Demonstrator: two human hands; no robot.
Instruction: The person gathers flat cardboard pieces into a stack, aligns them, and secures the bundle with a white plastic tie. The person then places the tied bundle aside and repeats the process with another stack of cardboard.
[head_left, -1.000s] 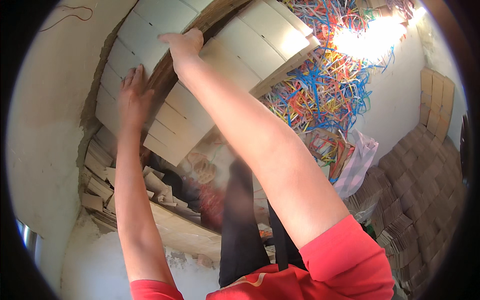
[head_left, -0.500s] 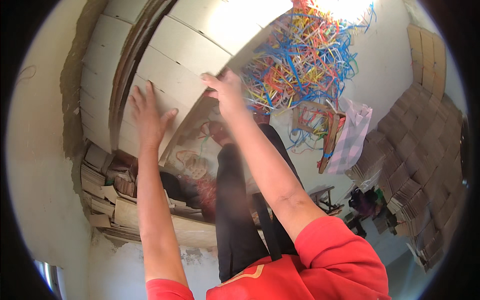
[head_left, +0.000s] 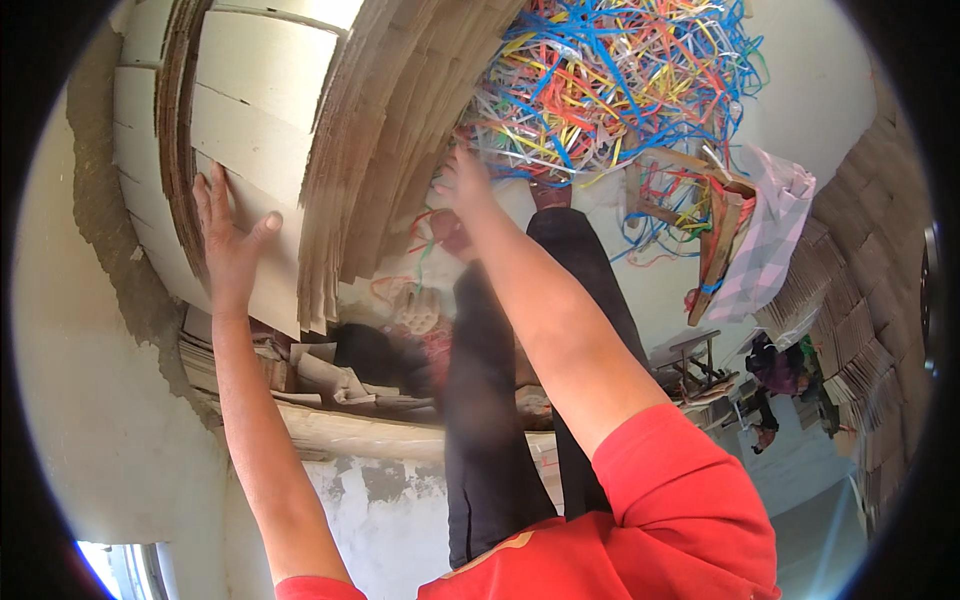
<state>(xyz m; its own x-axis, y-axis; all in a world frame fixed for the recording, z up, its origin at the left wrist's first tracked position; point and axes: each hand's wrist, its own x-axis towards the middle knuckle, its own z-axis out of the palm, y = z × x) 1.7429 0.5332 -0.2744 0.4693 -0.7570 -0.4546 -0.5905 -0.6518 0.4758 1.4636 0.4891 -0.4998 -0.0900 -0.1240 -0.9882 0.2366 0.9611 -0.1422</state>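
Observation:
A tall stack of flat cardboard pieces (head_left: pixel 375 130) rises at the upper left, its layered brown side facing right and its pale top (head_left: pixel 262 100) facing up. My left hand (head_left: pixel 236 245) lies on the pale top with fingers stretched and thumb spread, beside a dark gap between stacks. Along the lower right side of the stack is my right hand (head_left: pixel 468 190), fingers apart and slightly blurred. Nothing shows in it, and whether its fingertips touch the cardboard is unclear. A heap of coloured plastic strips (head_left: pixel 610 85) lies just beyond this hand.
To the right, a wooden stool frame (head_left: pixel 715 245) lies with a pink-and-white checked cloth (head_left: pixel 770 235) over it. Stacked brown cardboard (head_left: pixel 850 290) lines the far right. Folded cardboard (head_left: pixel 335 380) sits by the wall (head_left: pixel 75 400) at lower left. My legs (head_left: pixel 490 400) stand in the middle.
The view has shifted, so the stack's layered side now shows. My right hand has left the stack's top edge for its side. My left hand stays spread on the top.

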